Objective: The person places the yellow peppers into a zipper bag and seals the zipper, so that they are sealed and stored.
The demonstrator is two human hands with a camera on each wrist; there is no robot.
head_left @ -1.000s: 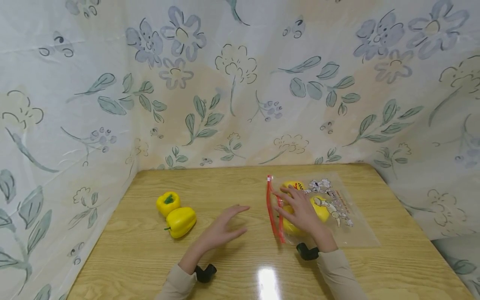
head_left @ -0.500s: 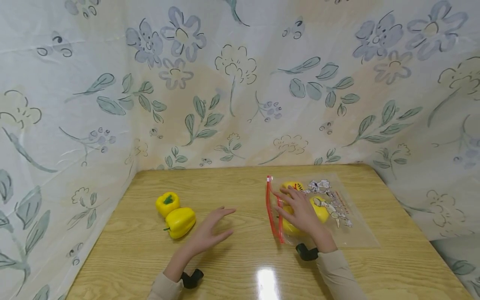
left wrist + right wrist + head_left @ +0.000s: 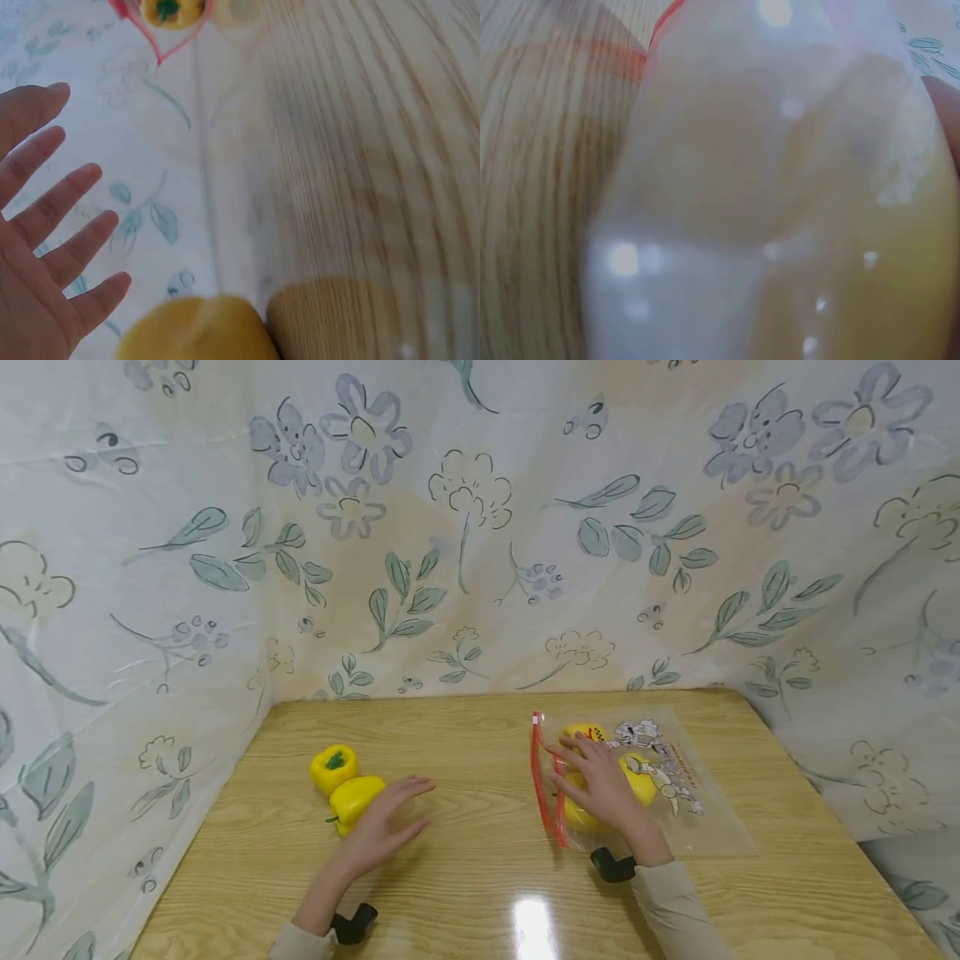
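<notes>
The left wrist view looks into the mouth of the clear bag [image 3: 712, 828], where a green-stemmed pepper [image 3: 171, 12] sits framed by red edging; from the head, the right hand [image 3: 602, 781] partly covers the bag's yellow contents. The right wrist view is mostly blurred plastic with yellow showing through. Only the head view shows both loose peppers on the table [image 3: 465, 893]: the upright pepper [image 3: 334, 766] and the tipped pepper [image 3: 352, 800], touching. The left hand [image 3: 377, 828] has its fingers spread, overlapping the latter; contact cannot be told. The right hand rests spread-fingered on the bag.
</notes>
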